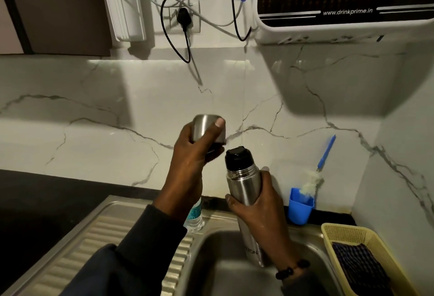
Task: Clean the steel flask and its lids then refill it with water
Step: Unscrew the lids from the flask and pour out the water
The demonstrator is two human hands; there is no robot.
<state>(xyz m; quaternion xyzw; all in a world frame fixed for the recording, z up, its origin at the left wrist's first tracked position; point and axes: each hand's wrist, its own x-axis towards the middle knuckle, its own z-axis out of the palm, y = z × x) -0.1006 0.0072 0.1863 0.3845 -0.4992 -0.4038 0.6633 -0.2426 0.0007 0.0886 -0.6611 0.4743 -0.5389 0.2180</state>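
Steel flask [245,188], black stopper [237,158] on, stands upright over the sink [211,260], gripped round its body by the right hand [260,204]. Beyond, the left hand [192,152] holds the steel cup lid [206,129] clear of it, fingers wrapped round.

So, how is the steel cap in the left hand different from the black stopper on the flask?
The steel cap is shiny bare metal; the black stopper is dark and matte. The steel cap is off the flask, gripped by the left hand, while the black stopper sits on the flask's neck, with the right hand gripping the body below it. The steel cap looks wider than the black stopper. Both are lids of this flask.
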